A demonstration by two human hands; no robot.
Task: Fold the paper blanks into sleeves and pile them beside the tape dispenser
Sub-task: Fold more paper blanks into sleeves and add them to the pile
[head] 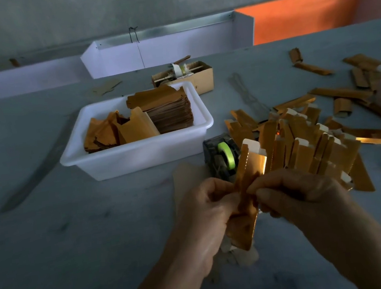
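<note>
My left hand (208,212) and my right hand (295,193) both pinch one gold paper blank (247,200), partly folded lengthwise and held upright above the table's near middle. Just behind it stands the dark tape dispenser (221,156) with a green roll. To the right of the dispenser lies a heap of folded gold sleeves (310,143). A white tub (104,160) at the centre left holds a stack of flat blanks (167,108) and some loose ones.
A small cardboard box (202,76) sits behind the tub. Loose gold sleeves and strips (342,92) are scattered at the right. White trays (162,48) and an orange panel (307,12) line the back. Paper scraps (240,256) lie under my hands.
</note>
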